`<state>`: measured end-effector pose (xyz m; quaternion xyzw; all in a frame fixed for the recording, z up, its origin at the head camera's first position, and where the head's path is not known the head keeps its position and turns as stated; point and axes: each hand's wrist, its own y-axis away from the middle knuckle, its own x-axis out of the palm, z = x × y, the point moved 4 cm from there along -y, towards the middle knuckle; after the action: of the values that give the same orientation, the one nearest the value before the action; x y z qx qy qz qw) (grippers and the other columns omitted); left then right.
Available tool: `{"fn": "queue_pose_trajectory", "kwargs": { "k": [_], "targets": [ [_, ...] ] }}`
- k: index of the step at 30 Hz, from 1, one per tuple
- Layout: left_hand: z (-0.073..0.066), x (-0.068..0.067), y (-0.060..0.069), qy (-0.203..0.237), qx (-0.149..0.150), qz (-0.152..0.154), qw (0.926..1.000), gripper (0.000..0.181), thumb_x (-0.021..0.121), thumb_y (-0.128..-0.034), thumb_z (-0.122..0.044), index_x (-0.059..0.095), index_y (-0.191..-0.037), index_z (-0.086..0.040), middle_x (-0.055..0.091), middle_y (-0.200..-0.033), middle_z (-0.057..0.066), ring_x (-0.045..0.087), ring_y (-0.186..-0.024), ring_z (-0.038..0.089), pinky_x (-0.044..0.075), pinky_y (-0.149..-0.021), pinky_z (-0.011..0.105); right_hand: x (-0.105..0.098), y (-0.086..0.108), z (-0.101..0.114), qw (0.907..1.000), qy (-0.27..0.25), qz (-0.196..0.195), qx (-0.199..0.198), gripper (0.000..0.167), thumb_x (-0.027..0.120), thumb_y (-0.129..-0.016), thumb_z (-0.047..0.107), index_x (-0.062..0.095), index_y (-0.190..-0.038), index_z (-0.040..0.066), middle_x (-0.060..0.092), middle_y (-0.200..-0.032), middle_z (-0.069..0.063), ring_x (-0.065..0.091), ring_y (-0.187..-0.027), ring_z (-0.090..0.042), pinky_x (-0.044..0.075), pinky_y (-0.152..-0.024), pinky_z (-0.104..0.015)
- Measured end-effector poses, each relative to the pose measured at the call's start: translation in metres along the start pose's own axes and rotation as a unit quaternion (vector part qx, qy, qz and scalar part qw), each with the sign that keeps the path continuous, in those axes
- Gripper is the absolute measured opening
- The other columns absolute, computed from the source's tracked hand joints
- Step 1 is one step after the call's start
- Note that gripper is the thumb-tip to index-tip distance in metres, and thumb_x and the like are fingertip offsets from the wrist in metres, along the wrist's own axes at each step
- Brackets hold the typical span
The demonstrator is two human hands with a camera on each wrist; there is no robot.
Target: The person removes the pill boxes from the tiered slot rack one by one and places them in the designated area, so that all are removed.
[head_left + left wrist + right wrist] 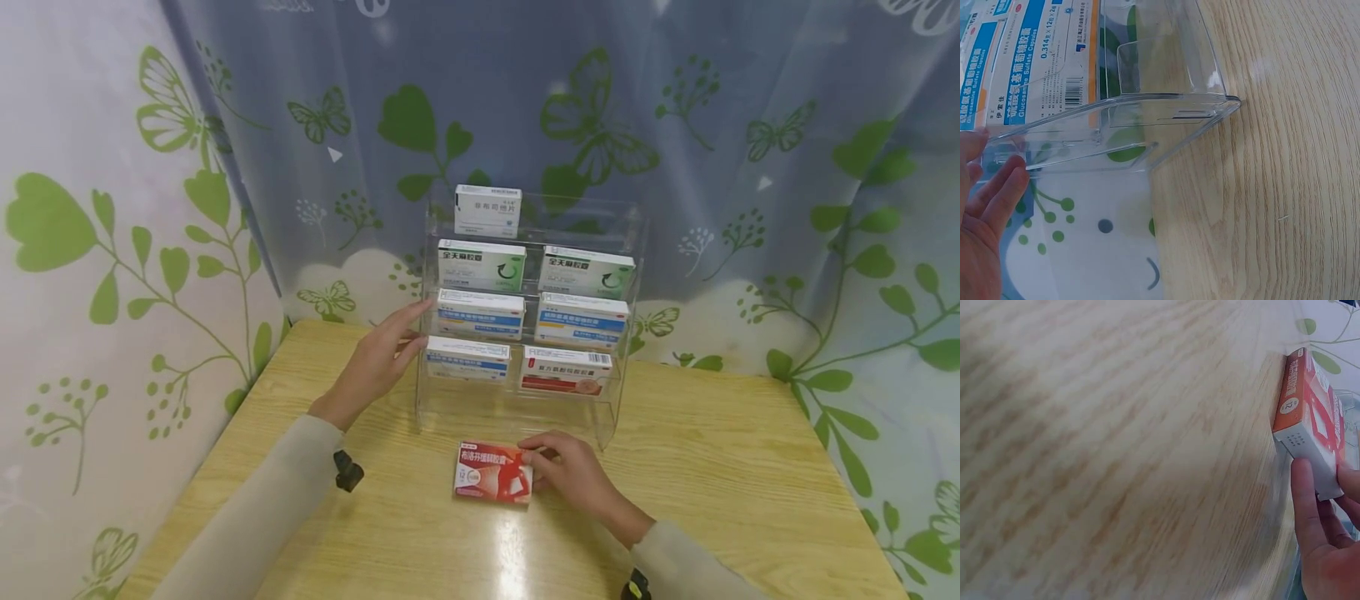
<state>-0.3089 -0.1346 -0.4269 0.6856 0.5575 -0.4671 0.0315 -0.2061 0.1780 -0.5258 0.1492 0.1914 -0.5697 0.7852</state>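
Over the remote link I see the right hand (573,475) pinching the right end of the red box (486,481), which lies on the wooden table (712,467) just before the clear stand (480,406) bearing 7 medicine boxes (480,315), while the left hand (377,356), fingers fairly straight and slightly apart, touches the stand's left side.

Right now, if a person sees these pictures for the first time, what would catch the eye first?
Probably the bright red box on the wooden table, with the right hand holding its right end. Next comes the clear rack just behind it, showing seven boxes in four rows, its left side touched by the left hand. Behind hangs a blue curtain with green butterflies.
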Motion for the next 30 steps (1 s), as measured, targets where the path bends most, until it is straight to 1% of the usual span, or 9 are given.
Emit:
{"fn": "queue_pose_trajectory", "kwargs": {
  "k": [2, 4, 7, 9, 12, 18, 20, 27, 30],
  "targets": [
    [0.0004, 0.0001, 0.0, 0.0, -0.001, 0.0, 1.0, 0.064, 0.064, -0.11, -0.008, 0.042, -0.169, -0.017, 0.046, -0.171, 0.012, 0.075, -0.119, 0.035, 0.062, -0.104, 0.045, 0.0001, -0.0012, -0.0005, 0.9998, 0.02, -0.007, -0.005, 0.021, 0.073, -0.106, 0.015, 0.08, -0.121, 0.003, 0.076, -0.116, -0.014, 0.076, -0.093, -0.021, 0.066, -0.071, -0.028],
    [0.001, 0.0001, 0.0001, -0.001, -0.002, 0.001, 1.0, 0.064, 0.065, -0.1099, -0.008, 0.042, -0.169, -0.017, 0.046, -0.171, 0.012, 0.075, -0.119, 0.035, 0.062, -0.104, 0.045, 0.0, -0.0024, -0.0011, 0.9981, 0.057, -0.018, -0.016, 0.018, 0.074, -0.105, 0.016, 0.082, -0.117, 0.006, 0.077, -0.114, -0.01, 0.076, -0.095, -0.019, 0.065, -0.075, -0.028],
    [0.0012, 0.0004, 0.0001, -0.003, -0.001, 0.001, 1.0, 0.064, 0.065, -0.1099, -0.008, 0.042, -0.169, -0.016, 0.047, -0.17, 0.013, 0.075, -0.119, 0.034, 0.062, -0.104, 0.045, -0.0004, -0.0032, -0.0015, 0.9927, 0.112, -0.033, -0.029, 0.014, 0.076, -0.103, 0.018, 0.084, -0.112, 0.01, 0.079, -0.111, -0.005, 0.074, -0.097, -0.016, 0.061, -0.081, -0.027],
    [0.0012, 0.0005, 0.0, -0.006, -0.001, 0.001, 1.0, 0.064, 0.065, -0.1099, -0.009, 0.042, -0.169, -0.016, 0.047, -0.17, 0.013, 0.075, -0.119, 0.034, 0.062, -0.104, 0.045, -0.0003, -0.0035, -0.002, 0.9895, 0.136, -0.037, -0.033, 0.013, 0.077, -0.103, 0.019, 0.085, -0.111, 0.012, 0.079, -0.11, -0.003, 0.073, -0.097, -0.016, 0.06, -0.084, -0.028],
    [0.0012, 0.0006, 0.0001, -0.007, -0.001, 0.0, 1.0, 0.064, 0.065, -0.1099, -0.009, 0.042, -0.169, -0.016, 0.047, -0.17, 0.012, 0.075, -0.119, 0.034, 0.062, -0.103, 0.044, 0.0005, -0.004, -0.0032, 0.9881, 0.146, -0.036, -0.032, 0.013, 0.077, -0.103, 0.019, 0.085, -0.11, 0.012, 0.079, -0.11, -0.002, 0.073, -0.098, -0.017, 0.06, -0.085, -0.031],
    [0.001, 0.0009, 0.0001, -0.006, 0.003, -0.003, 1.0, 0.064, 0.065, -0.1094, -0.007, 0.043, -0.168, -0.016, 0.048, -0.169, 0.013, 0.075, -0.118, 0.034, 0.063, -0.102, 0.044, 0.0039, -0.0043, -0.0039, 0.9859, 0.159, -0.036, -0.037, 0.01, 0.078, -0.102, 0.017, 0.084, -0.108, 0.013, 0.08, -0.111, -0.001, 0.074, -0.106, -0.022, 0.062, -0.095, -0.041],
    [0.001, 0.0012, 0.0001, -0.005, 0.005, -0.003, 1.0, 0.063, 0.065, -0.1096, -0.007, 0.042, -0.168, -0.015, 0.047, -0.17, 0.014, 0.075, -0.118, 0.034, 0.063, -0.102, 0.044, 0.0051, -0.0046, -0.0052, 0.9858, 0.16, -0.037, -0.036, 0.009, 0.078, -0.102, 0.016, 0.084, -0.108, 0.013, 0.08, -0.112, 0.0, 0.074, -0.108, -0.023, 0.061, -0.096, -0.041],
    [0.001, 0.0013, 0.0004, -0.003, -0.006, 0.003, 1.0, 0.063, 0.063, -0.1113, -0.01, 0.041, -0.169, -0.018, 0.046, -0.171, 0.012, 0.074, -0.12, 0.034, 0.062, -0.104, 0.045, 0.0067, -0.0058, -0.0052, 0.9851, 0.163, -0.037, -0.042, 0.01, 0.077, -0.102, 0.015, 0.084, -0.11, 0.014, 0.08, -0.112, 0.0, 0.074, -0.108, -0.021, 0.061, -0.095, -0.037],
    [0.0009, 0.0011, 0.0002, -0.003, -0.004, 0.001, 1.0, 0.063, 0.063, -0.1111, -0.009, 0.041, -0.169, -0.018, 0.046, -0.171, 0.012, 0.075, -0.12, 0.034, 0.062, -0.104, 0.045, 0.0051, -0.0057, -0.0039, 0.9858, 0.159, -0.035, -0.041, 0.012, 0.077, -0.103, 0.015, 0.083, -0.113, 0.012, 0.079, -0.112, 0.0, 0.074, -0.104, -0.019, 0.062, -0.092, -0.035]
  ]
}}
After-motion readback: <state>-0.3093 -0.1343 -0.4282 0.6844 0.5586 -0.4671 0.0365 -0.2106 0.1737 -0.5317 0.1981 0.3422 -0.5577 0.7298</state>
